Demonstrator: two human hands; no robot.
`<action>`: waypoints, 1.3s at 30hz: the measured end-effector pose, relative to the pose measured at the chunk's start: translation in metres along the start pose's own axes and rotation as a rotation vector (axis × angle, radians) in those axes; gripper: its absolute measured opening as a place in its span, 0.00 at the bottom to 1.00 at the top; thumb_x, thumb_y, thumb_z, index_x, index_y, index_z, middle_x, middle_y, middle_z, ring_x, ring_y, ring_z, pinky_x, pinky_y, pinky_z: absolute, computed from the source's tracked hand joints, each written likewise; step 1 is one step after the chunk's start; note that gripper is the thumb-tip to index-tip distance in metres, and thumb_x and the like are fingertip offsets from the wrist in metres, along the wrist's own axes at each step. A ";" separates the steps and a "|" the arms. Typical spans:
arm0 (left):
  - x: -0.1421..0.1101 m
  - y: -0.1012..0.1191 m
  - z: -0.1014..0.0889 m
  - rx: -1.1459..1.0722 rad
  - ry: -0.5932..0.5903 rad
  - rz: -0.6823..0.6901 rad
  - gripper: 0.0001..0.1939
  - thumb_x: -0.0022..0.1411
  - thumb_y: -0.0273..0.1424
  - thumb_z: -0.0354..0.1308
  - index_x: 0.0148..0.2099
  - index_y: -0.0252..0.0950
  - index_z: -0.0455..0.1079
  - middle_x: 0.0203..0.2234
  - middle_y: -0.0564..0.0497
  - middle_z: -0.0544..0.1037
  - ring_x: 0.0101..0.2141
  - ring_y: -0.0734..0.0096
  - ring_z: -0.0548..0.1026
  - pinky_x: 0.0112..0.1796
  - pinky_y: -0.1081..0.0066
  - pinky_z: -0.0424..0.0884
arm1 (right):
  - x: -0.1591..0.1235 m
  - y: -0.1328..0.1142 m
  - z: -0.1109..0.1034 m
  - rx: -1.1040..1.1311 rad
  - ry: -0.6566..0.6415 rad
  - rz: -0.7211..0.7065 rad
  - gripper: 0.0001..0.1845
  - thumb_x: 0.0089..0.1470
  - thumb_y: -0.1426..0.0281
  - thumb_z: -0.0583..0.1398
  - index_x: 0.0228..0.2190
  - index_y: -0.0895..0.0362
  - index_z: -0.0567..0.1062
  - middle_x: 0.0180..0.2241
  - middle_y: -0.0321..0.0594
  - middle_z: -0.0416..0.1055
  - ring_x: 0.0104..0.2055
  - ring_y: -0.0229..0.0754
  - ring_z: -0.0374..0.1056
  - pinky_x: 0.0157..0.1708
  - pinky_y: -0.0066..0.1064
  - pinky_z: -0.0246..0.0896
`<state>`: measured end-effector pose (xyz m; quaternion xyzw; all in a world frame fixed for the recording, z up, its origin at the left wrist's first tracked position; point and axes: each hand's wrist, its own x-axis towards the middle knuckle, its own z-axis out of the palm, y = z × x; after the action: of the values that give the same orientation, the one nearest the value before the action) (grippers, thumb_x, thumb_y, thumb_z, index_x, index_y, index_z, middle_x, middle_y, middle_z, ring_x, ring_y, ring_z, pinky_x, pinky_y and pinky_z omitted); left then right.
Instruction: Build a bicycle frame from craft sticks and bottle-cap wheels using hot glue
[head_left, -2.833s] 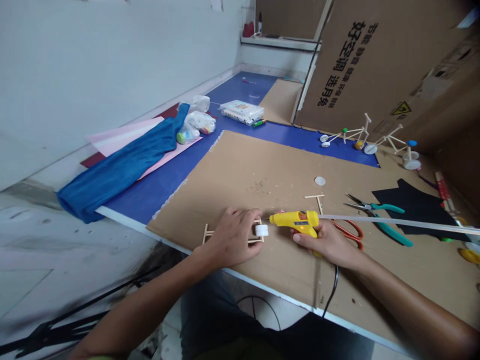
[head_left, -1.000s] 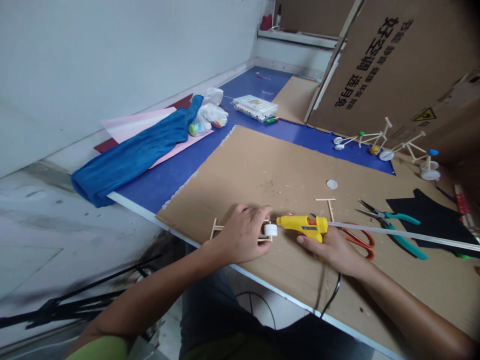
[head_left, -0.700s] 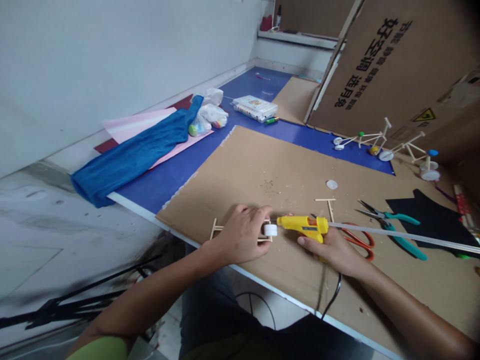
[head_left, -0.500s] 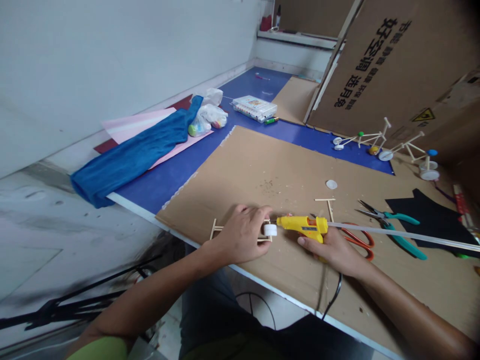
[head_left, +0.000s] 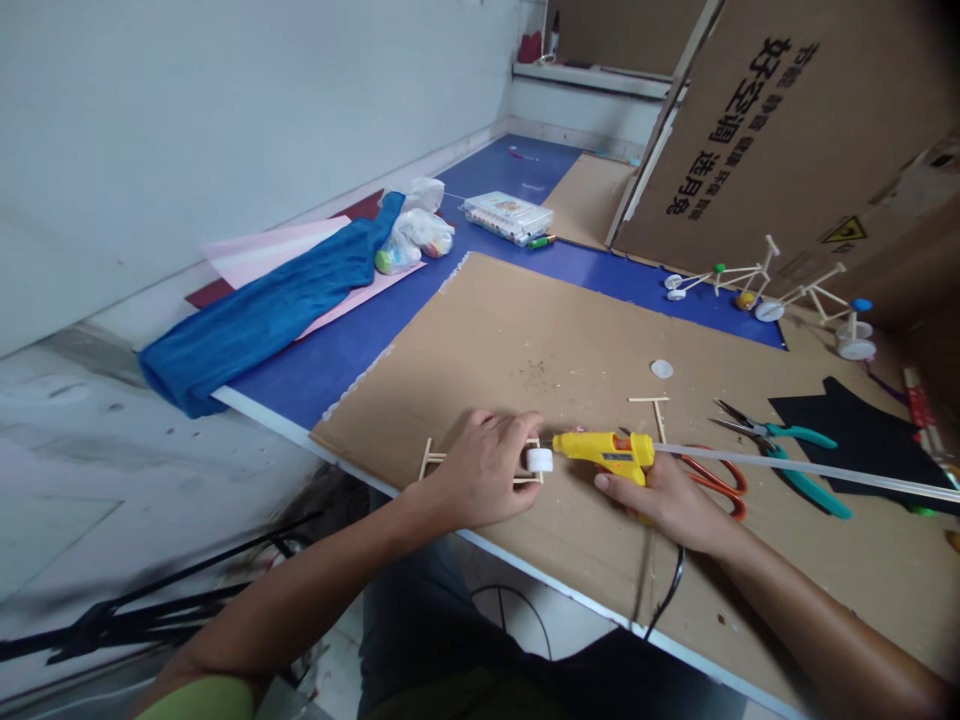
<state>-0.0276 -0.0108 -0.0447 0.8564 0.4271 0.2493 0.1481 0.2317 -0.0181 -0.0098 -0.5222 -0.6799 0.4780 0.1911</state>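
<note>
My left hand [head_left: 491, 468] is closed over a small frame of thin wooden sticks [head_left: 426, 460], holding it down near the table's front edge. A white bottle cap [head_left: 540, 460] sits at the frame's right end, by my thumb and fingertips. My right hand [head_left: 675, 500] grips a yellow hot glue gun [head_left: 611, 452]; its nozzle points left and is close to the stick end just above the cap. Whether the nozzle touches the wood, I cannot tell. A long clear glue stick [head_left: 795, 466] sticks out of the gun's back. My palm hides the middle of the frame.
Orange-handled scissors [head_left: 720, 483], teal-handled pliers [head_left: 806, 480] and black sheet [head_left: 862, 435] lie to the right. A stick T-piece [head_left: 658, 412] and white disc [head_left: 661, 369] lie ahead. Two stick models [head_left: 817, 290] stand by the cardboard box [head_left: 750, 130]. Blue cloth [head_left: 262, 310] lies left.
The blue-gray trigger-side part of the glue gun's rear looks slightly shifted, with a bit of orange showing there. Both hands and the stick frame stay in place.
</note>
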 end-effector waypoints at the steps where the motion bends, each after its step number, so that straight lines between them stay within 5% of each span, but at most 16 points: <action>1: 0.000 0.000 0.000 0.002 0.007 0.004 0.29 0.54 0.29 0.62 0.58 0.38 0.59 0.48 0.44 0.79 0.48 0.53 0.77 0.51 0.53 0.65 | 0.000 0.000 0.000 -0.001 -0.003 0.000 0.16 0.58 0.55 0.61 0.37 0.55 0.77 0.22 0.33 0.65 0.24 0.39 0.58 0.24 0.31 0.54; 5: 0.000 0.000 0.000 0.008 0.028 0.023 0.29 0.54 0.29 0.62 0.57 0.36 0.59 0.47 0.44 0.79 0.47 0.53 0.77 0.50 0.53 0.66 | 0.000 0.000 0.000 0.007 -0.015 -0.005 0.20 0.58 0.55 0.61 0.44 0.56 0.76 0.25 0.34 0.67 0.26 0.39 0.59 0.25 0.30 0.55; 19: 0.001 0.000 0.001 -0.004 0.012 -0.007 0.30 0.53 0.29 0.63 0.57 0.37 0.59 0.47 0.45 0.79 0.48 0.53 0.77 0.50 0.53 0.65 | -0.001 0.004 0.000 -0.007 0.005 -0.013 0.18 0.58 0.54 0.61 0.38 0.56 0.77 0.23 0.34 0.66 0.25 0.39 0.60 0.24 0.30 0.55; 39: -0.001 -0.001 0.002 -0.004 0.040 0.012 0.30 0.54 0.29 0.63 0.57 0.38 0.57 0.46 0.45 0.79 0.47 0.54 0.78 0.50 0.53 0.65 | 0.001 0.007 0.001 0.035 -0.036 -0.033 0.19 0.60 0.55 0.61 0.43 0.58 0.77 0.23 0.32 0.64 0.25 0.37 0.57 0.25 0.29 0.55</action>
<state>-0.0278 -0.0106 -0.0471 0.8535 0.4246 0.2682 0.1395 0.2341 -0.0179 -0.0167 -0.4988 -0.6834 0.4958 0.1960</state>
